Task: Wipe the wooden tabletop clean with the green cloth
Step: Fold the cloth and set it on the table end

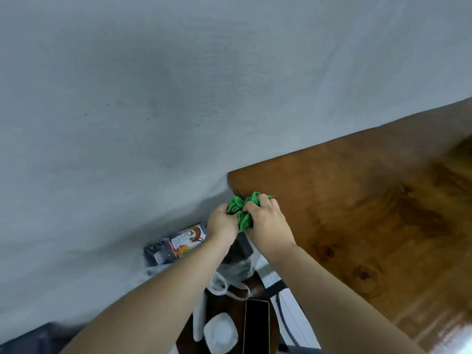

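The green cloth (pixel 241 209) is bunched up into a crumpled wad, held just off the left corner of the wooden tabletop (pixel 357 205). My left hand (pixel 221 222) grips its left side and my right hand (pixel 268 222) grips its right side, both closed on the fabric. Much of the cloth is hidden inside my fingers. The brown tabletop runs from that corner toward the right and lower right, with dark grain patches and a glossy reflection near the bottom right.
A grey wall (pixel 153 98) fills the upper and left part of the view. Below my hands stand a printed carton (pixel 187 241), a clear plastic bag (pixel 237 269), a dark phone-like slab (pixel 256 325) and a white pad (pixel 221 333) on a lower dark surface.
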